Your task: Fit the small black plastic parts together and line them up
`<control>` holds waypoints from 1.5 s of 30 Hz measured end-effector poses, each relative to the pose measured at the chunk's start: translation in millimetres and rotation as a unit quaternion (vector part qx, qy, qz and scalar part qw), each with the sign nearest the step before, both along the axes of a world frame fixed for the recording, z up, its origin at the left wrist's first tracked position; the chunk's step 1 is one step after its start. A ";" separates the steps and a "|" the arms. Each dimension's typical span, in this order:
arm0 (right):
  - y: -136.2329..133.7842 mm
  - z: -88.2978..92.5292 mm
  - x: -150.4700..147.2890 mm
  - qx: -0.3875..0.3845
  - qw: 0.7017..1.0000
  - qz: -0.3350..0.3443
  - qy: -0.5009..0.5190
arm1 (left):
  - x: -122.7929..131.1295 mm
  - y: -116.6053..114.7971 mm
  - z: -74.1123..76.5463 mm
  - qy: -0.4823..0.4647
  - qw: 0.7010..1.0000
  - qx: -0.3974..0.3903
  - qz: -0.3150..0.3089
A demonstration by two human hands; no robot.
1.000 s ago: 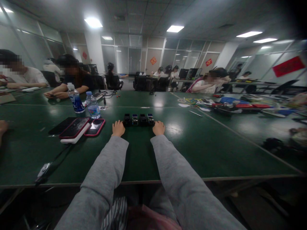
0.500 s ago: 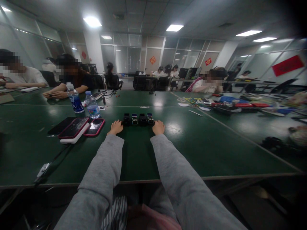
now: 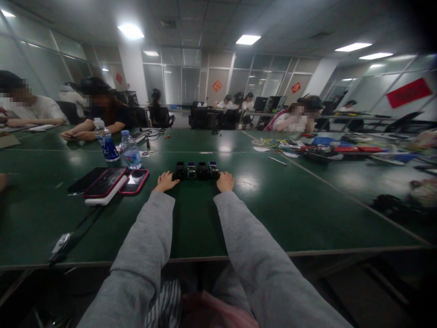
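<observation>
A short row of small box-shaped devices stands on the green table in front of me. At its left end is a black device (image 3: 180, 170), beside it a circuit board with a small screen (image 3: 191, 170). Farther right come another black device (image 3: 202, 170) and a second board with a screen (image 3: 213, 169). My left hand (image 3: 166, 181) lies at the left end, fingers spread, thumb stretched out in front of the black device. Against the right end rests my right hand (image 3: 225, 181), fingers forward and slightly bent, next to the second board. Neither hand is wrapped round a device.
Left of my hands lie a pink-edged phone (image 3: 134, 181), a larger phone (image 3: 105, 182) on a white block, and a cable (image 3: 61, 243). Two bottles (image 3: 131, 150) stand behind them. Cables and tools (image 3: 327, 148) are heaped at the right back. Other people sit around.
My left thumb has stretched out to the right, in front of the left black device. My right hand and the row of devices look nearly unchanged.
</observation>
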State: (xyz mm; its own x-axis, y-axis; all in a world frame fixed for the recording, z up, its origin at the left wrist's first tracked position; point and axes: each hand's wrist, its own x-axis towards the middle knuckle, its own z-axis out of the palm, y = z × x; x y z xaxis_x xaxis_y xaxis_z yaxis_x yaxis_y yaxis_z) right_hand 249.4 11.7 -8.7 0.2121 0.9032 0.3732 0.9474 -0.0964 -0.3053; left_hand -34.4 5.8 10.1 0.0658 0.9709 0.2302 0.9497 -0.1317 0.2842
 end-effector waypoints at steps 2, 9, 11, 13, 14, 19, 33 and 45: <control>0.2 0.2 0.3 -0.002 1.000 0.000 -0.004 | -0.2 3.4 -4.5 0.012 1.000 -0.027 0.011; -9.2 6.0 -6.2 -0.033 0.999 0.003 -0.040 | -2.7 11.5 -11.1 0.020 0.998 -0.055 0.015; -14.9 10.6 -10.3 -0.053 0.997 0.005 -0.059 | -3.1 11.4 -11.2 0.020 0.998 -0.052 0.015; -20.9 18.4 -13.5 -0.093 0.993 0.005 -0.066 | -3.2 10.9 -10.9 0.020 0.998 -0.051 0.013; -23.8 23.4 -14.5 -0.120 0.991 0.005 -0.065 | -3.1 10.7 -10.6 0.021 0.998 -0.052 0.012; -41.2 49.2 -17.1 -0.251 0.965 0.021 -0.067 | -2.2 9.1 -7.0 0.040 0.996 -0.075 0.019; -72.8 45.8 -51.3 -0.255 0.956 0.109 -0.093 | 2.4 -0.8 4.3 0.053 0.995 -0.078 0.018; -64.9 33.5 -53.1 -0.222 0.964 0.114 -0.088 | -3.7 14.3 -10.4 0.049 0.995 -0.084 0.016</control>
State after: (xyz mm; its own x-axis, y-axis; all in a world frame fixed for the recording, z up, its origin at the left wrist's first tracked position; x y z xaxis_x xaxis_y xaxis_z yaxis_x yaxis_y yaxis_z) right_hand 196.3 -53.2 24.8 -0.0419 0.9980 -0.0481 0.9927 0.0361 -0.1147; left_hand -38.1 20.1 -0.2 0.0481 0.9971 0.0585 0.9768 -0.0592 0.2057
